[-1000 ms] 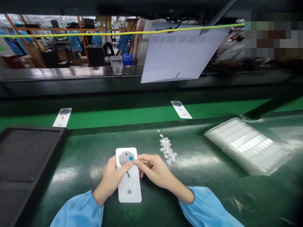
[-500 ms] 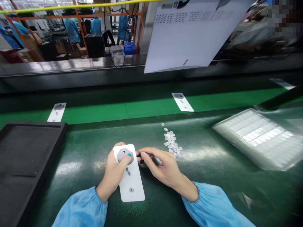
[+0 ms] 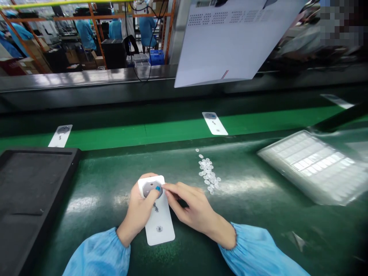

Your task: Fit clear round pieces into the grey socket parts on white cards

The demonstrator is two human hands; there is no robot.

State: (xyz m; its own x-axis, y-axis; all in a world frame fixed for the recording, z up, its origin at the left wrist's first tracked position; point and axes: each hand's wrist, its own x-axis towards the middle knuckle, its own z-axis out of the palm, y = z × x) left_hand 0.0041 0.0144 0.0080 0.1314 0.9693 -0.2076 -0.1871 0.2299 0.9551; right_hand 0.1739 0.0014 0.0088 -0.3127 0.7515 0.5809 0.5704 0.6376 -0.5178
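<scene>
A white panel (image 3: 161,226) with a grey oval part (image 3: 148,187) and a small blue piece (image 3: 158,188) near its top is gripped by my left hand (image 3: 140,207). The thumb presses over the oval and the fingers are behind the panel. My right hand (image 3: 191,207) has its index fingertip at the panel's upper right edge, beside the blue piece. Its fingers are bent towards the thumb; anything between them is too small to make out. Small clear discs (image 3: 207,170) lie in a loose pile beyond my right hand.
Similar white panels (image 3: 215,124) lie spaced along the green belt (image 3: 172,131). A black tray (image 3: 37,184) is at the left, and a clear compartment tray (image 3: 316,165) at the right. Above hangs a white board (image 3: 224,50). People in blue (image 3: 85,33) are in the background.
My right hand has moved slightly left, its fingertips now at the panel's edge. The panels on the belt have shifted left. My left hand holds its panel as before.
</scene>
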